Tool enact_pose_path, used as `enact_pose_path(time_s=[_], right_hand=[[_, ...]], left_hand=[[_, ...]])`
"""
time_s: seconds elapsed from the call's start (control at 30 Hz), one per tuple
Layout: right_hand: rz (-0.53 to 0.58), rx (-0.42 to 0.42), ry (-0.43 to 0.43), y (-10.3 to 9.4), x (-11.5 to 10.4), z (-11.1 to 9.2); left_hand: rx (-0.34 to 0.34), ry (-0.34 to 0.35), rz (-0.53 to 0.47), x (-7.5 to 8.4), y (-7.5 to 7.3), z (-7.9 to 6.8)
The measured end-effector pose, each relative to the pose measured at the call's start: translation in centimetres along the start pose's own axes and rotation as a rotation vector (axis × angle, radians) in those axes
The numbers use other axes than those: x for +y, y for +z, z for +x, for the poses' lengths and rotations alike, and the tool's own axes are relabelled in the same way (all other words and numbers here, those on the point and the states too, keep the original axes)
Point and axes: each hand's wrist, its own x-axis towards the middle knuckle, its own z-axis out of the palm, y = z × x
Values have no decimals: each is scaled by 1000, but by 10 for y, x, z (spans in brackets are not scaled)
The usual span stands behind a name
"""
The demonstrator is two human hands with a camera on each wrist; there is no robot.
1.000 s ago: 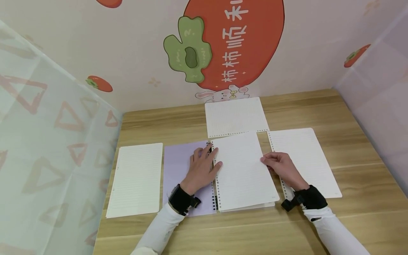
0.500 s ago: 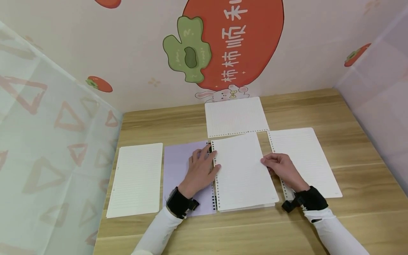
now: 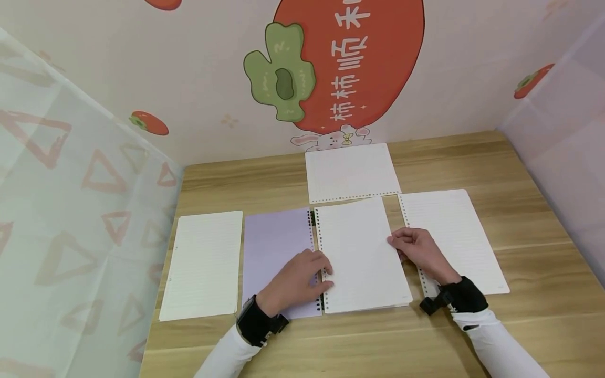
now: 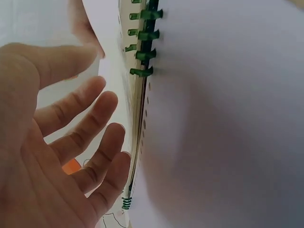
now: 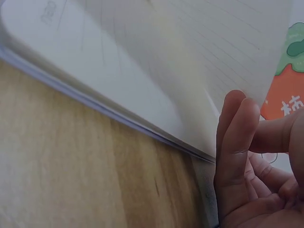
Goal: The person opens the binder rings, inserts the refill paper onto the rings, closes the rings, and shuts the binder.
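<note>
The top page (image 3: 356,236) lies on the right half of the open notebook (image 3: 264,236), its right edge clamped between the thumb and fingers of the right hand (image 3: 419,251). The right wrist view shows that edge raised off the lined pages (image 5: 95,57) beneath it. The left hand (image 3: 300,278) lies over the middle of the notebook, thumb and fingers apart and bent, gripping nothing (whether its fingertips touch the page, I cannot tell).

The notebook holds a stack of pages on the right and a purple cover on the left, with green rings (image 4: 146,35) along the binding between them.

Around the notebook are loose papers: a left sheet (image 3: 203,268) just beside the cover, a far sheet (image 3: 352,170) beyond the notebook's top, and a right sheet (image 3: 460,236), partly behind the right hand. All rest on the wooden table (image 3: 354,352).
</note>
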Motion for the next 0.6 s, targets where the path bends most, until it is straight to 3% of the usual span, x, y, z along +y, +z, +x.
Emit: enact_pose_path(time_s=[0.4,0.6], right_hand=[[-115,20,-69,1,5,4],[-143,23,-101,0,5,5]], left_hand=[[-116,67,72,11,4,-13],[-121,85,89,15,3,-15]])
